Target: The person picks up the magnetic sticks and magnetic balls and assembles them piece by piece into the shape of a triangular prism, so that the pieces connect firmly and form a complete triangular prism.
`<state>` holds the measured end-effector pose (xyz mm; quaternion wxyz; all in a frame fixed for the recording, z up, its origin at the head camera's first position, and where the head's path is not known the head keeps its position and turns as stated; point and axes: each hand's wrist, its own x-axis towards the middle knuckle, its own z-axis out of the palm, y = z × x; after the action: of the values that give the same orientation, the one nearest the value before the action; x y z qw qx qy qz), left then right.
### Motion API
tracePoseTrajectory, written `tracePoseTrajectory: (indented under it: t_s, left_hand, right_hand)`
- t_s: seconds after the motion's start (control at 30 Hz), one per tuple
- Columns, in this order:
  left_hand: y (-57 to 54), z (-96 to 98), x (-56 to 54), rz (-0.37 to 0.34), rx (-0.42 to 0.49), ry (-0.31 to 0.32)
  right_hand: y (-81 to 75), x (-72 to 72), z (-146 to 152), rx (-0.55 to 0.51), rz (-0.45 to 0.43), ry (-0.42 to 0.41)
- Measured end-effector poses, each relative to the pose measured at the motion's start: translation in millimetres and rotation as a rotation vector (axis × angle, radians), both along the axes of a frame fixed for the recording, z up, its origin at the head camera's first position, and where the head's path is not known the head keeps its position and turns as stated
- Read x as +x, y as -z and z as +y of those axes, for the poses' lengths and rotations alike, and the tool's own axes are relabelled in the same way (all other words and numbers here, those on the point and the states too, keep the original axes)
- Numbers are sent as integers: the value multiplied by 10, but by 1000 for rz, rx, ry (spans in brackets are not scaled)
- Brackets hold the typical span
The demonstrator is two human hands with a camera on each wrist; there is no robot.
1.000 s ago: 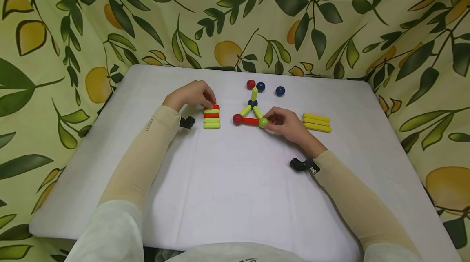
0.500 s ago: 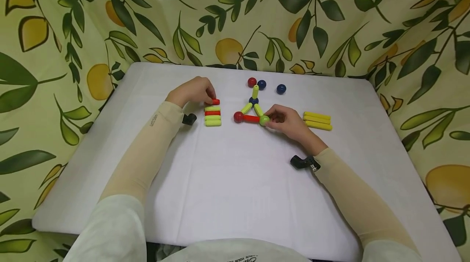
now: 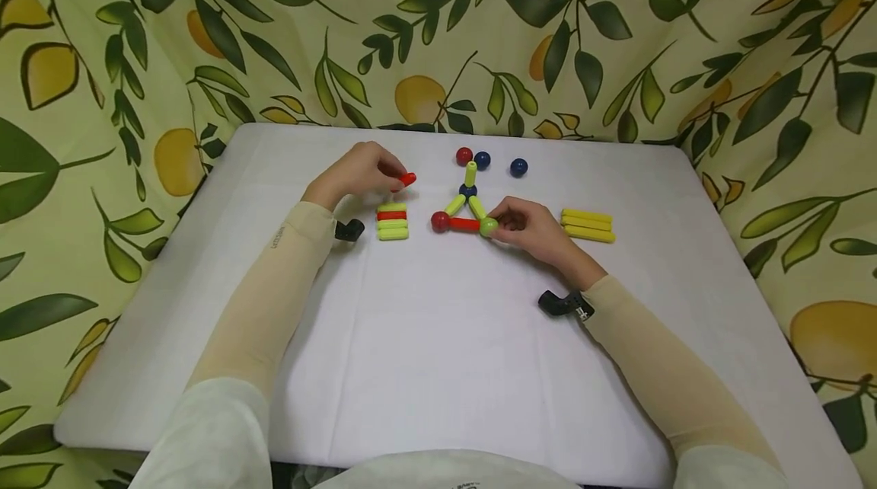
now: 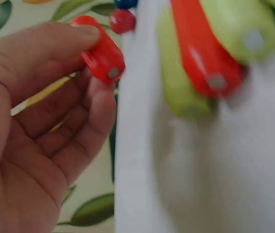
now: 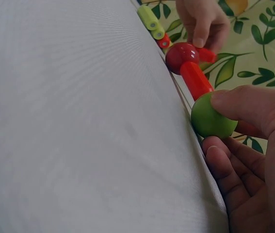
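Note:
My left hand (image 3: 363,170) pinches a short red rod (image 4: 103,56) between thumb and fingers, just beyond a row of rods. A metal tip shows at the rod's near end. That row holds green rods (image 3: 393,234) with a red rod (image 3: 392,215) among them. My right hand (image 3: 530,228) holds the green ball (image 5: 212,116) at the right corner of a triangle of balls and rods. A red rod (image 3: 464,224) joins it to a red ball (image 3: 441,222); two green rods run to a dark blue ball (image 3: 468,190), from which another green rod (image 3: 470,173) sticks up.
Behind the triangle lie a loose red ball (image 3: 464,156) and two dark blue balls, one (image 3: 483,160) beside the red one, the other (image 3: 518,167) farther right. Several yellow rods (image 3: 588,225) lie right of my right hand. The white table (image 3: 438,367) ends at a leaf-patterned curtain (image 3: 418,32).
My left hand has taken the far red rod off the row, lifting it away and turning it toward the triangle. The right hand stays on the green ball.

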<state>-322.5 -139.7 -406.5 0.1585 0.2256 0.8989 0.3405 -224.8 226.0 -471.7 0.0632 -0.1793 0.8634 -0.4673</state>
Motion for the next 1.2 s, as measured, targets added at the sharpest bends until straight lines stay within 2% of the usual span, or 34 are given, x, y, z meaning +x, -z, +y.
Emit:
tracePoseTrajectory:
  t_s: [0.2,0.4,0.7,1.2]
  left_hand:
    - [-140,138,128,56,194,-1]
    - [-192,241,262,71,279,2]
    - [-110,332,372,41,289,34]
    - [3,483,394,-6,239,97]
  right_hand:
    - [-11,-6,-2,13,2,5]
    - [-24,10,-2,13,11,11]
    - [-25,24,-14,9,0,9]
    - [-33,16,-18,22,1,14]
